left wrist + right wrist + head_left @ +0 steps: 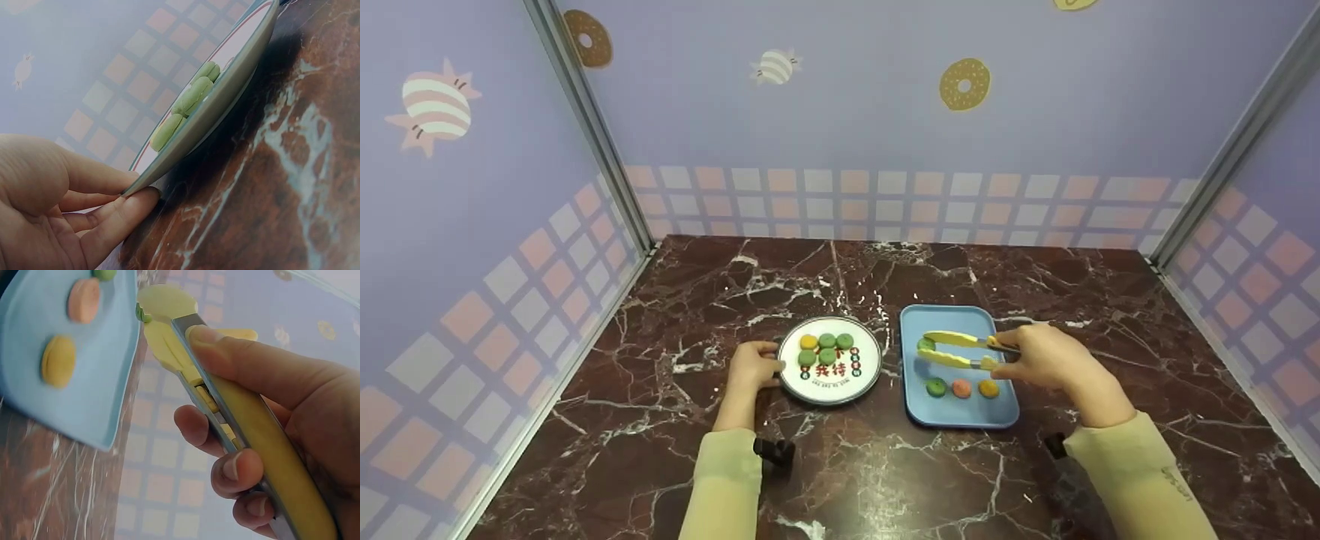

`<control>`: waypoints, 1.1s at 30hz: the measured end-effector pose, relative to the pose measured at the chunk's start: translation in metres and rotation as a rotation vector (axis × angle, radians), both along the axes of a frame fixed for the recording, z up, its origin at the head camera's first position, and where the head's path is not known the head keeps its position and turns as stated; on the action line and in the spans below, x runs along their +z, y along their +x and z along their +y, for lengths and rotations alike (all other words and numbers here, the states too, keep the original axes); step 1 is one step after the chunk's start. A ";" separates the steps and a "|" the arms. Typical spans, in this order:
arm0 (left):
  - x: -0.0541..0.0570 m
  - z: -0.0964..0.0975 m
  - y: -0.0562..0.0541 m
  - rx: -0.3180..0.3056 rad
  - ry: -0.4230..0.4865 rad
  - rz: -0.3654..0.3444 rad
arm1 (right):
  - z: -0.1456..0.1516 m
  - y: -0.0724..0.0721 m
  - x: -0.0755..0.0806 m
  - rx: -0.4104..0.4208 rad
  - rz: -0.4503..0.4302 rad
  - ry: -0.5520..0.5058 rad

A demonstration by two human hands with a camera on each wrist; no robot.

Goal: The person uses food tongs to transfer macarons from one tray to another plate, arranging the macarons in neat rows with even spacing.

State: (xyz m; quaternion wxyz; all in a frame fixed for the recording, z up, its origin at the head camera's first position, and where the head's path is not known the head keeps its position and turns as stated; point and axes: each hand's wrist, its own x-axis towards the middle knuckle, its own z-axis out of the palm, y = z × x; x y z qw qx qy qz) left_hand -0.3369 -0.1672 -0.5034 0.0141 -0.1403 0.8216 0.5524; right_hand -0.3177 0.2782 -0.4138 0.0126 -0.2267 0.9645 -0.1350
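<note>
A round white plate [868, 352] holds one yellow macaron [808, 342] and several green macarons [827, 356] [188, 101]. My left hand [772, 364] [138, 183] pinches the plate's left rim, which is tipped off the marble. To its right lies a blue tray [952, 315] [101, 399] with a green macaron [936, 387], a pink macaron [961, 388] [83, 299] and a yellow macaron [988, 388] [58, 360] in a row. My right hand [1005, 356] [225, 410] grips yellow tongs [956, 349] [247, 416], whose tips close round another green macaron [926, 344] over the tray.
The dark red marble table [885, 480] is boxed in by purple walls on the left, back and right, with metal posts [592, 135] at the corners. Black wrist mounts [774, 450] sit under both sleeves.
</note>
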 end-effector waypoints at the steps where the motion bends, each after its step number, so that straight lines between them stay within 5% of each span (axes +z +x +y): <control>1: 0.000 0.000 0.000 0.001 0.003 -0.001 | -0.003 0.000 0.000 0.008 0.001 0.005; 33: -0.001 0.000 -0.001 0.012 0.025 -0.005 | -0.091 -0.020 -0.013 0.186 0.012 0.026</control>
